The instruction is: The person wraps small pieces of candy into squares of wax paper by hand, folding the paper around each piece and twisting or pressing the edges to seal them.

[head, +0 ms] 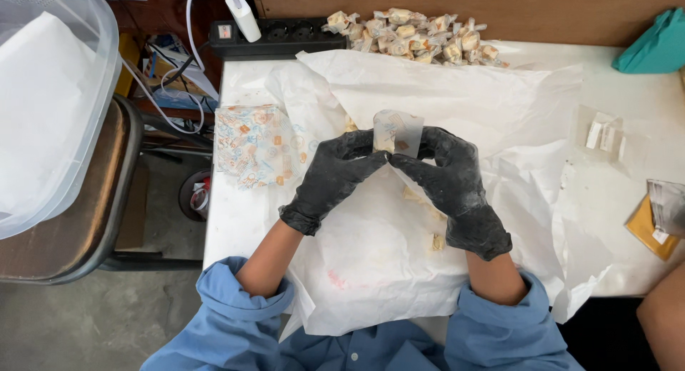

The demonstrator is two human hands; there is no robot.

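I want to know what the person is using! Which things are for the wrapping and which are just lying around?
In use:
left hand and right hand holding a small wrapper
white paper sheet
pile of wrapped pieces
stack of printed wrappers

Lying about:
power strip
plastic tub
teal cloth

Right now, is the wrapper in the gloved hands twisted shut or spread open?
Spread open: the wrapper stands flat behind the candy piece, held by left hand and right hand.

Probably small sweet-wrapping workshop: heaped wrapped candies (414, 36).
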